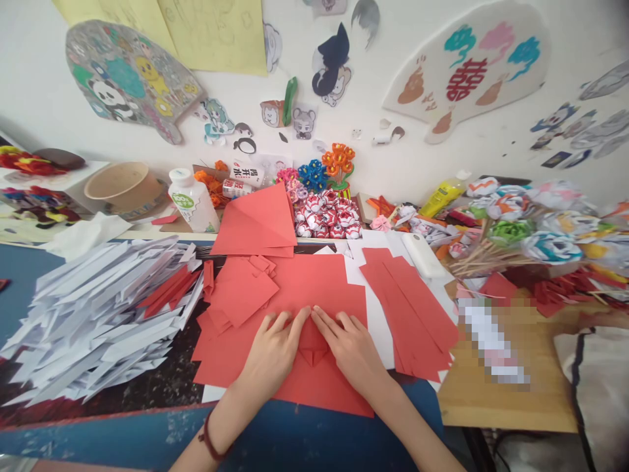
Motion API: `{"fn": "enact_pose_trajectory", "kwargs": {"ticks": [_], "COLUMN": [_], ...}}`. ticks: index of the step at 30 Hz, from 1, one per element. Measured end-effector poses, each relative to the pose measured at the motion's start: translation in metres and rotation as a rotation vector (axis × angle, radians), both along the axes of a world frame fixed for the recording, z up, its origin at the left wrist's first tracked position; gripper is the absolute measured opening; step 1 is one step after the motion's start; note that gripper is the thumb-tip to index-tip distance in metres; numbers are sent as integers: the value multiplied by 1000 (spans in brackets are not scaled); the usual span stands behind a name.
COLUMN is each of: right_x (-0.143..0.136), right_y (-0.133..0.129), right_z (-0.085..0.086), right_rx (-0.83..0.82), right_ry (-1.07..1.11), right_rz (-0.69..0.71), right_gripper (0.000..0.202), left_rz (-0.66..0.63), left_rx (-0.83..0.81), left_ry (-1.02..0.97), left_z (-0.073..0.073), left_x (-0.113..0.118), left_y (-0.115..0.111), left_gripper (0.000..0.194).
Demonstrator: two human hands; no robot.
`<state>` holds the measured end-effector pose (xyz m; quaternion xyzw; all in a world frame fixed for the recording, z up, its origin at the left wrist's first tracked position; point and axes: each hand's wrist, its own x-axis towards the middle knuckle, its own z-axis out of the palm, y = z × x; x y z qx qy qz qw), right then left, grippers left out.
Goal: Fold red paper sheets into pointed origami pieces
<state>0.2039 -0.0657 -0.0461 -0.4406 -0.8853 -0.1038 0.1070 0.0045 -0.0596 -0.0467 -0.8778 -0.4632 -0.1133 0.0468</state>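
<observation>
A small folded piece of red paper [314,342] lies between my two hands, with a pointed top and a small triangular fold at its lower edge. My left hand [276,344] grips its left side, fingers bent and the index fingertip at the point. On the other side my right hand [350,347] holds the right edge, its fingertips almost meeting the left ones. Both thumbs are mostly hidden. Beneath them spreads a layer of larger red sheets [319,275]. Several smaller red squares [250,295] are stacked just beyond my left hand.
A heap of folded white paper strips [108,314] covers the left, with some red strips [171,292] on it. Long red strips [410,308] lie right. Behind stand a white bottle [191,203], paper flowers [328,213] and a yellow bottle [445,195]. A wooden surface [515,400] adjoins right.
</observation>
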Motion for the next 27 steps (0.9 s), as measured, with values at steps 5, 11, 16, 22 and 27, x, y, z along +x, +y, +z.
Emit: {"fn": "enact_pose_trajectory", "kwargs": {"ticks": [5, 11, 16, 22, 27], "right_x": [-9, -13, -12, -12, -12], "right_y": [-5, -7, -7, -7, -7], "right_z": [-2, -5, -6, -7, -6], "right_rx": [10, 22, -2, -23, -48], "right_ry": [-1, 2, 32, 56, 52], "right_rz": [-85, -128, -133, -135, -138], "right_gripper": [56, 59, 65, 65, 68], "left_rz": [28, 34, -12, -58, -61], "left_rx": [-85, -35, 74, 136, 134], "left_ry": [-117, -101, 38, 150, 126], "left_z": [3, 7, 9, 8, 4], "left_x": [1, 4, 9, 12, 8], "left_y": [2, 7, 5, -1, -1], "left_gripper": [49, 56, 57, 56, 59]}}
